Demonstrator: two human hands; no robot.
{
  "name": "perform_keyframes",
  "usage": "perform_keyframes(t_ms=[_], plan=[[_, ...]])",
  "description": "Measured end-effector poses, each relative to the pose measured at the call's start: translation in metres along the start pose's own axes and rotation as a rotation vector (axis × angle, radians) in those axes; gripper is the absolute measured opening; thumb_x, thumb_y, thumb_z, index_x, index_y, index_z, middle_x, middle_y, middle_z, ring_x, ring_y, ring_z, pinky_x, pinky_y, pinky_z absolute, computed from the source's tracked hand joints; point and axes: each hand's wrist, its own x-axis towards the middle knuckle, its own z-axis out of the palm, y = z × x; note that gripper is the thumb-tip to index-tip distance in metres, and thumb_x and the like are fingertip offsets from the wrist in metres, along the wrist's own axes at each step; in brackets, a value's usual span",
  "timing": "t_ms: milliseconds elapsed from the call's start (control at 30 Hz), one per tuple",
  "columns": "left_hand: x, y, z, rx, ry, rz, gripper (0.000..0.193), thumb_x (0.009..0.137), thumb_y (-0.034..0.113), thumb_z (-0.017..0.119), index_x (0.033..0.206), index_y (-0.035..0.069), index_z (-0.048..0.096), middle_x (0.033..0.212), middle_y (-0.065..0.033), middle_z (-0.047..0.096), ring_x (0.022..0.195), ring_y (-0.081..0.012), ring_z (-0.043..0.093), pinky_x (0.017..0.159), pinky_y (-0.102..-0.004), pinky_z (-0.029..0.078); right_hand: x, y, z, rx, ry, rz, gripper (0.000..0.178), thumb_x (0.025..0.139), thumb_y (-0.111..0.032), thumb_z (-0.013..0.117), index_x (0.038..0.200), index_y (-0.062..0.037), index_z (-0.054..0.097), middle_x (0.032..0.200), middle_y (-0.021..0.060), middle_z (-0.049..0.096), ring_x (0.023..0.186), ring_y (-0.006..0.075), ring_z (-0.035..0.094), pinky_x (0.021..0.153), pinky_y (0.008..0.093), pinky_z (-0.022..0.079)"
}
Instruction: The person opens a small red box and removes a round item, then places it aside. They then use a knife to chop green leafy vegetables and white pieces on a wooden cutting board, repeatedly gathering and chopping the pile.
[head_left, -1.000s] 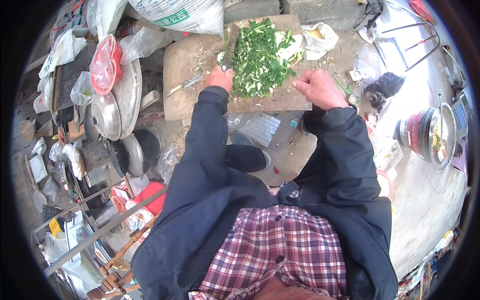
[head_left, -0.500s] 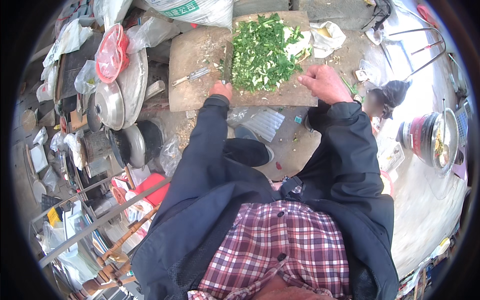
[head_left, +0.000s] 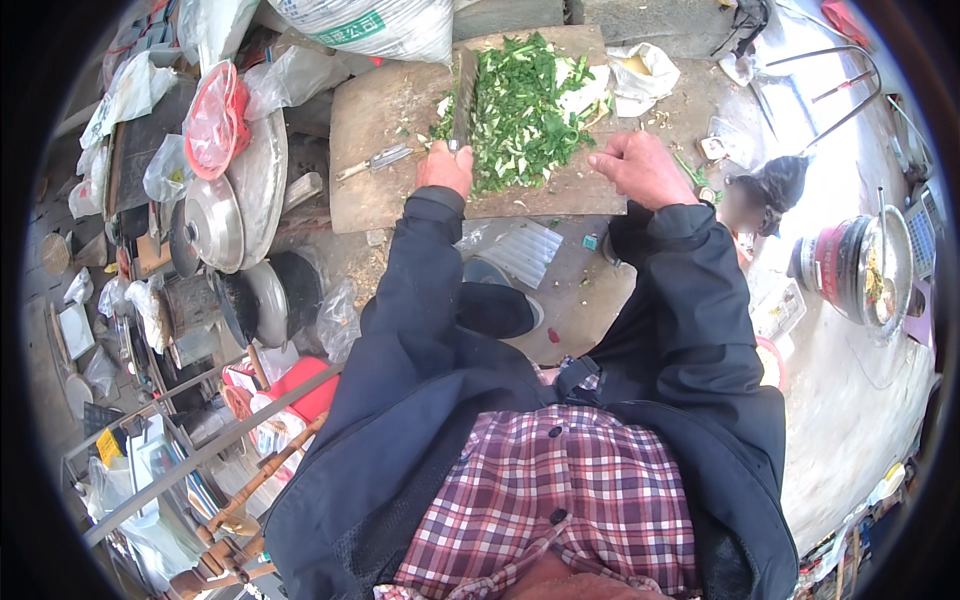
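My left hand (head_left: 446, 168) is closed round the handle of a cleaver (head_left: 464, 102). Its dark blade stands on edge at the left side of a pile of chopped leafy greens (head_left: 530, 110); a few bits lie left of the blade. Under them is a worn wooden chopping board (head_left: 375, 110). Over the board's near right part, my right hand (head_left: 645, 168) is curled into a loose fist, with nothing showing in it. A small knife (head_left: 376, 161) lies on the board, left of my left hand.
An open white bag (head_left: 640, 78) sits by the board's right edge, and a filled sack (head_left: 370, 25) beyond its far left. Pots with lids (head_left: 215, 215) stand at left. A metal bowl (head_left: 885, 275) is at right. A corrugated sheet (head_left: 527, 250) lies on the ground below the board.
My left hand has come slightly right with the cleaver, whose blade now shows plainly against the greens; some bits have shifted to its left. My right hand stays curled in nearly the same place.
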Motion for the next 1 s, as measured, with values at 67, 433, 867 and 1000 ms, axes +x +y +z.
perform_keyframes(t_ms=[67,433,867,1000], plan=[[-0.013,0.019,-0.001,-0.18,0.083,0.028,0.033,0.085,0.029,0.061,0.096,-0.001,0.055,0.084,-0.0233,0.064,0.081,-0.0389,0.064,0.074,-0.045,0.05,0.0,0.0,0.001,0.006,-0.031,-0.01,0.027,0.078,-0.025,0.067,0.078,0.0019,0.067,0.068,0.021,0.062,0.065,0.0342,0.062,0.064,0.0411,0.048],[-0.067,0.113,0.08,-0.263,-0.21,0.284,0.032,0.08,0.015,0.064,0.104,0.0,0.05,0.087,-0.0264,0.063,0.084,-0.0434,0.061,0.074,-0.0468,0.049,-0.003,0.011,-0.001,0.046,0.023,-0.057,0.029,0.08,-0.026,0.066,0.079,0.0029,0.066,0.064,0.0182,0.06,0.06,0.0289,0.061,0.059,0.0387,0.047],[0.001,0.119,0.107,-0.48,-0.115,0.008,0.028,0.075,0.015,0.064,0.092,-0.003,0.05,0.08,-0.0217,0.062,0.076,-0.0354,0.062,0.067,-0.0421,0.051,-0.007,0.012,-0.007,0.026,-0.005,-0.019,0.03,0.081,-0.027,0.065,0.078,0.0023,0.065,0.061,0.0143,0.06,0.058,0.0238,0.06,0.058,0.0367,0.047],[0.014,0.09,0.061,-0.972,-0.37,-0.364,0.018,0.08,0.007,0.061,0.09,0.001,0.047,0.065,-0.0074,0.052,0.048,-0.0154,0.053,0.037,-0.0313,0.044,-0.009,0.006,-0.008,0.042,-0.015,0.029,0.029,0.078,-0.026,0.066,0.079,0.0031,0.066,0.068,0.0225,0.061,0.066,0.0358,0.061,0.063,0.0425,0.047]])
